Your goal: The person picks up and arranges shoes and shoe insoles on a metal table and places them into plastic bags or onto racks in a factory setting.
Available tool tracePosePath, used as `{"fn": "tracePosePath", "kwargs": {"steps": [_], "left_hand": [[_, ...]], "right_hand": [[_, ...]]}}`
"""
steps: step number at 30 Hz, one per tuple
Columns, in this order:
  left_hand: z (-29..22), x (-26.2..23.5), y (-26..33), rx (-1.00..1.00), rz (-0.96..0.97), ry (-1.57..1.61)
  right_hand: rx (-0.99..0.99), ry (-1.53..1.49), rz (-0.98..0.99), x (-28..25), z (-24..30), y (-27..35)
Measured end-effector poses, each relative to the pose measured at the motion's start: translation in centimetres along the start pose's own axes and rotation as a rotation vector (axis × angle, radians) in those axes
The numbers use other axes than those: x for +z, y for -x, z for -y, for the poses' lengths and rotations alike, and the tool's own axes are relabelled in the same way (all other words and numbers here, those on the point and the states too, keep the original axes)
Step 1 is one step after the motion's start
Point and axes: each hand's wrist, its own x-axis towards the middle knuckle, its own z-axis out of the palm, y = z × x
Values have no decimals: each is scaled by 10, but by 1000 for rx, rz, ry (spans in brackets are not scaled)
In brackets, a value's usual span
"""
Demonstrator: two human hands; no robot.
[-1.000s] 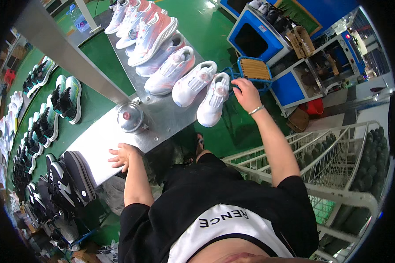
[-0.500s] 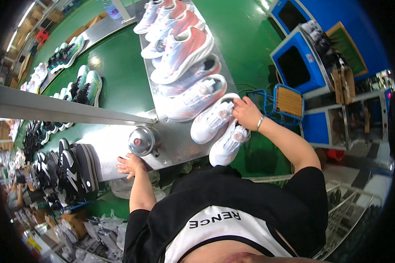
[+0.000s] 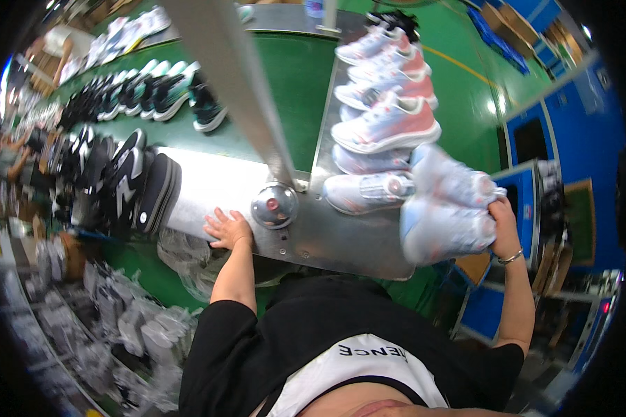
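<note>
My right hand [image 3: 507, 229] grips a pair of white sneakers [image 3: 446, 231] with round dials, near their heel ends. The pair is smeared by motion and overhangs the right end of the metal table. Beside it on the tabletop lies another white sneaker [image 3: 358, 193], partly covered by the pair. Behind stretches a row of white and pink sneakers [image 3: 386, 125]. My left hand [image 3: 229, 231] rests at the table's near edge, fingers spread, holding nothing. A domed metal pot with a reddish knob [image 3: 274, 205] stands just right of it.
A slanting metal post [image 3: 247, 97] rises from the metal table [image 3: 212, 177] behind the pot. Black shoes and dark soles [image 3: 129, 181] crowd its left end. Green and black sneakers [image 3: 163, 94] line the green surface beyond. Blue machines [image 3: 528, 139] and a stool [image 3: 471, 267] stand right.
My right hand has closed on two white sneakers and carried them up and to the right, off the end of the row. The view has turned; my left hand stays spread at the table edge.
</note>
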Motion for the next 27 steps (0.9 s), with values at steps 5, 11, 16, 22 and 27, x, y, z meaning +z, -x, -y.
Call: {"fn": "tracePosePath", "kwargs": {"steps": [5, 11, 16, 22, 27], "left_hand": [[-5, -2, 0, 8, -8, 75], [-6, -4, 1, 6, 2, 103], [-1, 1, -2, -4, -29, 116], [-4, -6, 0, 3, -38, 113], [5, -2, 0, -13, -58, 77]], "right_hand": [[400, -1068, -114, 2, 0, -69], [631, -873, -7, 64, 32, -251], [718, -1108, 217, 161, 101, -345], [437, -294, 196, 292, 118, -390], [439, 95, 551, 282, 187, -378]]}}
